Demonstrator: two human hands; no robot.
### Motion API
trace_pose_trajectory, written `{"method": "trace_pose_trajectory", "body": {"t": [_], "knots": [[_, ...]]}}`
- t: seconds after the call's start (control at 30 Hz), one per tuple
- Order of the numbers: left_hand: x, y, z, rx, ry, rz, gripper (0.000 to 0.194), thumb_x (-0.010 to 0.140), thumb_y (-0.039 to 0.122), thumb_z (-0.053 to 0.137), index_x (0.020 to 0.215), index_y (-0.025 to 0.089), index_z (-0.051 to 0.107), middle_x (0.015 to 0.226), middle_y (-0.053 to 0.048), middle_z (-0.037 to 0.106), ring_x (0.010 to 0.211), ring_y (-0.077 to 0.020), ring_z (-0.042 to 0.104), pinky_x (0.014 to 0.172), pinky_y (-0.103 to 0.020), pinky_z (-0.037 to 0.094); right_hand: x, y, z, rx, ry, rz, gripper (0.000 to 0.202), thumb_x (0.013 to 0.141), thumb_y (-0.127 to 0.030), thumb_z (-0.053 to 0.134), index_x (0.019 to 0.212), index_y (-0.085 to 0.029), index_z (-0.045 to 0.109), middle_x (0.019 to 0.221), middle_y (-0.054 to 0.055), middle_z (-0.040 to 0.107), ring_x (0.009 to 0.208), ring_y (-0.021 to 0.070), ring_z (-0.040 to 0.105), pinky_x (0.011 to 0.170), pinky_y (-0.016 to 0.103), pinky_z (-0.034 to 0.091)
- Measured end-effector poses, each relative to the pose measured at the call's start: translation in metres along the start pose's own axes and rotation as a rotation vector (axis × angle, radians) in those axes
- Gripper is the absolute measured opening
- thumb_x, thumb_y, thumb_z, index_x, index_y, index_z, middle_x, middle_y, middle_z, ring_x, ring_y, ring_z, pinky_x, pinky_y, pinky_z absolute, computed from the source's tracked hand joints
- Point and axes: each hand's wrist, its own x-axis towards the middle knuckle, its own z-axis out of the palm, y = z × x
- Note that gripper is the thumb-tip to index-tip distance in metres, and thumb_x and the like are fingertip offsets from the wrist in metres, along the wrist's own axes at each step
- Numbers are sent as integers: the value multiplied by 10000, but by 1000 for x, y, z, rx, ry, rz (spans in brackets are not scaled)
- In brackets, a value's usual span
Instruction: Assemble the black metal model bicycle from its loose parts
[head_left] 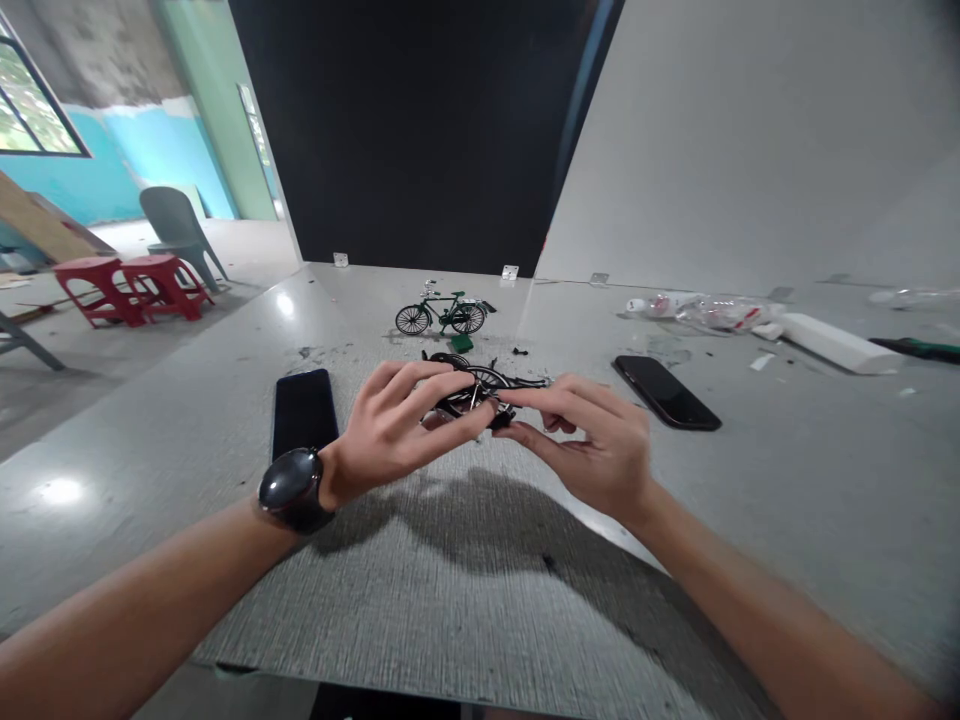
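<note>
Between my two hands is a small black model bicycle (487, 378), tipped over, with its spoked wheels partly covered by my fingers. My left hand (405, 415), with a dark watch on its wrist, grips it from the left between thumb and fingers. From the right, my right hand (585, 430) pinches a black part at the near side of the model with index finger and thumb. Just beyond stands a finished-looking green model bicycle (442, 312), upright on the table. A small green block (461, 343) and a tiny black piece (520, 351) lie between the two bicycles.
One phone (304, 405) lies left of my left hand, another phone (666, 392) to the right. Clear plastic packaging (712, 312) and a white box (832, 343) lie at the back right. A dark panel (427, 130) rises behind the table (360, 620).
</note>
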Motion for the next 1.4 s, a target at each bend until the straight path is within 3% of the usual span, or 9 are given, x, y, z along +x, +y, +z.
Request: {"method": "trace_pose_trajectory", "body": {"t": [0.23, 0.5, 0.93, 1.17, 1.4], "knots": [[4, -1, -5, 53, 27, 34, 388, 890, 146, 648, 1230, 330, 611, 1112, -16, 708, 1079, -204, 634, 761, -345, 516, 3, -3, -1, 24, 46, -32, 245, 831, -160, 751, 1043, -280, 731, 751, -3, 683, 575, 119, 569, 510, 261, 459], [9, 2, -8, 85, 45, 59, 317, 894, 142, 643, 1177, 285, 641, 1054, -33, 715, 1003, -205, 653, 693, -320, 527, -5, -3, -1, -30, 118, -68, 524, 802, -44, 740, 1224, -351, 696, 706, -21, 614, 582, 117, 523, 524, 276, 429], [13, 5, -10, 6, 27, 29, 282, 887, 137, 653, 1151, 236, 642, 1002, -53, 693, 909, -203, 625, 695, -331, 593, -7, -2, -2, -96, 114, -101, 625, 800, -13, 717, 1305, -375, 646, 688, -16, 590, 556, 124, 483, 491, 295, 384], [12, 6, -8, -17, 8, 7, 250, 913, 142, 611, 1146, 229, 633, 995, -49, 706, 902, -198, 639, 665, -321, 595, -4, -1, -1, -144, 115, -145, 620, 803, -23, 719, 1308, -374, 647, 658, -14, 567, 529, 128, 464, 481, 301, 377], [10, 7, -6, -101, 18, 14, 165, 926, 124, 561, 1080, 124, 620, 1027, -104, 727, 927, -227, 669, 677, -342, 597, 0, -4, 0, -81, 102, -82, 502, 827, -55, 714, 1249, -325, 688, 706, -4, 637, 555, 122, 530, 512, 277, 444]]}}
